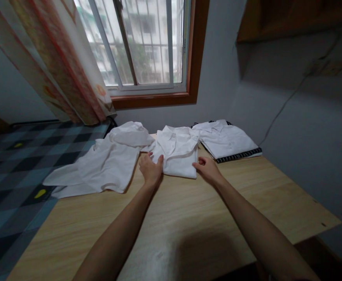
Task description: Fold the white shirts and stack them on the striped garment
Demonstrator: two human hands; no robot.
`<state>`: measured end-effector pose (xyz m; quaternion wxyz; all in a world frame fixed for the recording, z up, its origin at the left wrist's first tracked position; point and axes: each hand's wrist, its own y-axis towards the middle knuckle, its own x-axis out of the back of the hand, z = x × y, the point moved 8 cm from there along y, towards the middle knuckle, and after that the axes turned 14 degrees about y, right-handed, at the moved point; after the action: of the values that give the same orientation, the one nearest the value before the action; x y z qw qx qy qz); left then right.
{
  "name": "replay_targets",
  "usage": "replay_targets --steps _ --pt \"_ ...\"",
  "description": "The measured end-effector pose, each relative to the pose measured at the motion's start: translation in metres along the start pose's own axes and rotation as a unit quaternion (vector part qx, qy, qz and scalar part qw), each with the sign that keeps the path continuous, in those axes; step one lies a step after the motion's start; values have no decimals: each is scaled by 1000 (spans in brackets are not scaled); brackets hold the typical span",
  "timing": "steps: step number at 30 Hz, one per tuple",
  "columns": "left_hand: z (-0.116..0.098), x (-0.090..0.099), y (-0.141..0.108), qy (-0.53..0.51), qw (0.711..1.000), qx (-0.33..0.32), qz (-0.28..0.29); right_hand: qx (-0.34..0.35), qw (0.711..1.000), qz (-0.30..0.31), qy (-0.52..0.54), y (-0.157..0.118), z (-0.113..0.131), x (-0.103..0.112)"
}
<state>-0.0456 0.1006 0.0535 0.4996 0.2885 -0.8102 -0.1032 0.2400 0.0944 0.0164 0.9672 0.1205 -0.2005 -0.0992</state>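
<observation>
A white collared shirt [180, 166], folded into a rectangle with its collar at the far end, lies on the wooden table in front of me. My left hand [151, 168] is at its near left edge, fingers curled and thumb against the cloth. At the right edge, my right hand [208, 169] pinches the fabric between thumb and fingers. To the left, an unfolded white shirt [109, 164] spreads loosely over the table and its side. Another folded white shirt [226, 136] rests at the back right on top of black-and-white striped cloth [241, 155].
The pale wooden table [165, 218] ends at a corner on the right. A bed with a checked cover [7, 171] adjoins its left side. Beyond are a barred window [147, 47], a patterned curtain [56, 58], and a wall with a hanging cable [282, 107].
</observation>
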Motion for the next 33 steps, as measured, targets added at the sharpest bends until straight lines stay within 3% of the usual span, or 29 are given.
replay_targets --steps 3,6,11,14,16,19,21,24,26,30,33 --pt "7 -3 4 82 996 18 33 6 1000 5 -7 -4 2 -16" --pt "10 -10 7 131 986 5 103 -37 998 18 54 -6 -1 -33" --pt "8 -24 4 189 959 -56 204 -102 994 -9 46 -1 -8 -35" --pt "-1 -24 -2 170 955 -111 216 -107 992 28 54 -1 -8 -35" --pt "-8 -14 -4 101 967 -138 187 -101 992 42 68 -3 -5 -32" --pt "-14 11 2 -32 985 -126 116 -28 989 38 138 -4 19 -21" --pt "-19 27 10 -121 980 -130 95 42 975 21 215 -1 43 -7" --pt "-34 45 14 -241 936 -215 136 68 941 -7 331 10 69 18" --pt "-40 48 9 -261 913 -251 191 58 923 -24 379 22 81 33" --pt "-44 43 -7 -264 893 -230 285 65 923 -30 378 46 104 56" --pt "-61 67 -1 -327 882 -221 257 127 926 -24 356 70 135 75"
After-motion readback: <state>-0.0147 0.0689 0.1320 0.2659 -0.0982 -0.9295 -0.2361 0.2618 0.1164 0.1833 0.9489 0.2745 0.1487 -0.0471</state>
